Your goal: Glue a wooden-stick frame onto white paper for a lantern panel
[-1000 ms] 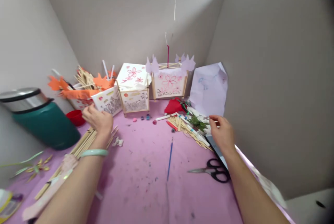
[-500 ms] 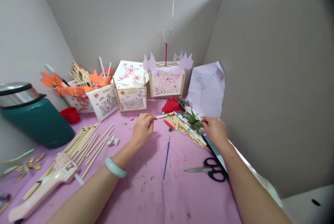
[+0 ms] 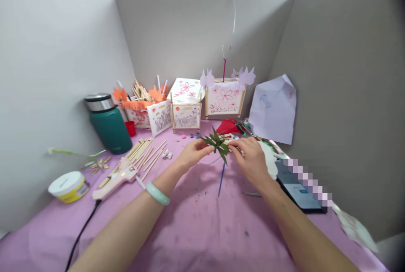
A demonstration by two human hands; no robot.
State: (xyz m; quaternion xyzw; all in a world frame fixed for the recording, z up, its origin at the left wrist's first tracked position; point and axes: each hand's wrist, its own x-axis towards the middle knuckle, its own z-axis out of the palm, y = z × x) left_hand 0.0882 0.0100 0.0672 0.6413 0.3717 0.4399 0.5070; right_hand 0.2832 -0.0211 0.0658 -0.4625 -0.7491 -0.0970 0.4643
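Between my hands is a sprig of dark green pointed leaves (image 3: pixel 218 142), raised a little over the table. My left hand (image 3: pixel 192 153), a pale green bangle on its wrist, pinches the left side of it between thumb and fingers. On the other side, my right hand (image 3: pixel 249 156) has its fingertips closed on the sprig. A thin line curves below the leaves; I cannot tell what it is. Beneath, a blue paintbrush (image 3: pixel 221 182) lies on the cloth, its upper end hidden by the leaves. One scissor blade (image 3: pixel 251 194) shows beside my right forearm, which covers the handles.
A pink glue gun (image 3: pixel 115 178) and wooden sticks (image 3: pixel 136 153) lie left, near a green bottle (image 3: pixel 110 126) and a yellow-white tub (image 3: pixel 69 186). Drawn-on paper lanterns (image 3: pixel 187 115) stand at the back. A tablet (image 3: pixel 303 198) lies right. Grey panels (image 3: pixel 196 35) enclose the table.
My right hand has brought the leaf sprig from the right-hand pile to the middle. My left hand, earlier at a white stick, now grips the leaves too. The view has shifted and tilted up.
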